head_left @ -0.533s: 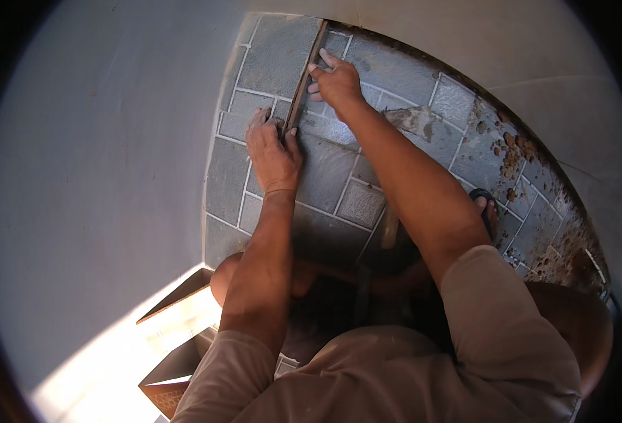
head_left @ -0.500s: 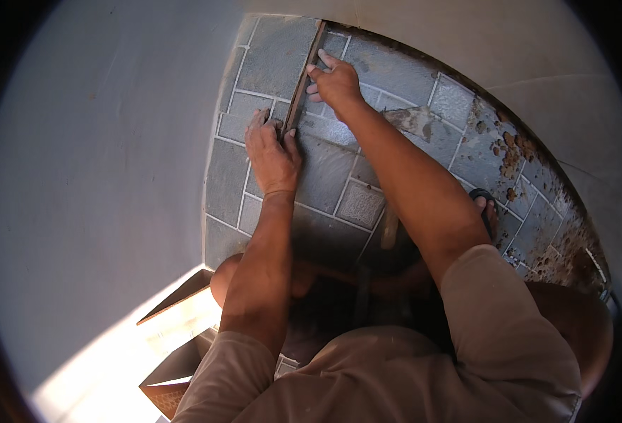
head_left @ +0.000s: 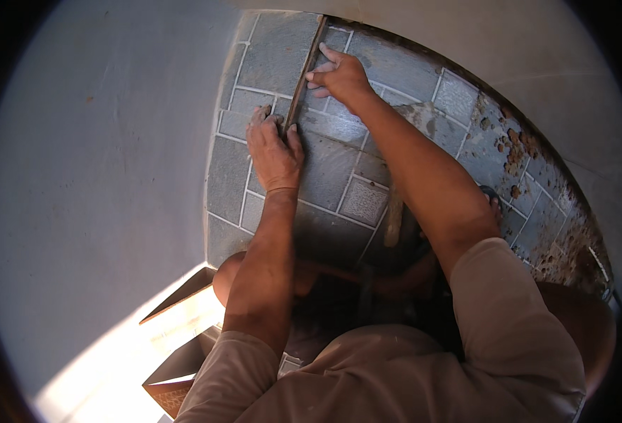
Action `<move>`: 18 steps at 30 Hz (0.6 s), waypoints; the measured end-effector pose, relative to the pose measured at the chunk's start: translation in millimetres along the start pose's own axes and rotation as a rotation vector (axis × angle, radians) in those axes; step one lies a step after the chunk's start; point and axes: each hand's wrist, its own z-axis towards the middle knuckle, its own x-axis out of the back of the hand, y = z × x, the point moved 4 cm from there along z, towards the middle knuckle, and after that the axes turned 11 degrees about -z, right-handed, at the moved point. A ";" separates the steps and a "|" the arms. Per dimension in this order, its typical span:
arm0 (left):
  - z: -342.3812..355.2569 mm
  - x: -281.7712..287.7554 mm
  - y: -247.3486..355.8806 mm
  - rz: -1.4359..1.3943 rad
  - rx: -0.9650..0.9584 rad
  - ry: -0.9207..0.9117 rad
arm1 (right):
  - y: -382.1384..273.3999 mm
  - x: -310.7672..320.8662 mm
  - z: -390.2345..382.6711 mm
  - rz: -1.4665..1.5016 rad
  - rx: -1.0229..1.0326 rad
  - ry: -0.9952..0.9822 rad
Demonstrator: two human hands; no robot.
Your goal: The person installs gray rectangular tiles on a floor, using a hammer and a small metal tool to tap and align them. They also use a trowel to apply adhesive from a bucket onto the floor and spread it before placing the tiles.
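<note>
A long, narrow dark strip [head_left: 304, 70] lies across the grey tiled floor [head_left: 276, 53] ahead of me. My left hand [head_left: 274, 151] holds its near end between thumb and fingers, the other fingers bent against the tiles. Farther along, my right hand [head_left: 343, 81] rests its fingertips against the strip's right side, fingers apart, index finger stretched toward the far end. Beneath my right forearm a wooden handle [head_left: 394, 224] lies on the tiles; whatever it belongs to is partly hidden.
A pale wall [head_left: 99, 155] runs along the left. At lower left sit two brown open-topped angular pieces [head_left: 173, 377]. Brown debris [head_left: 515, 151] covers tiles toward the curved right edge, past which is a beige surface [head_left: 551, 84]. My sandalled foot [head_left: 493, 201] shows behind my right arm.
My right forearm has shifted slightly rightward, and that hand's fingers have moved a little along the strip. My left hand is almost where it was, very slightly higher in the picture.
</note>
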 end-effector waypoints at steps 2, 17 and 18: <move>0.5 -0.4 -1.6 0.003 0.017 0.007 | -0.3 -0.1 0.8 -0.021 -0.002 -0.007; 4.0 4.5 0.0 0.017 0.117 0.045 | -17.7 13.6 15.8 0.023 -0.025 0.077; 4.1 4.3 0.0 0.014 0.119 0.049 | -17.9 13.8 16.7 0.008 -0.030 0.084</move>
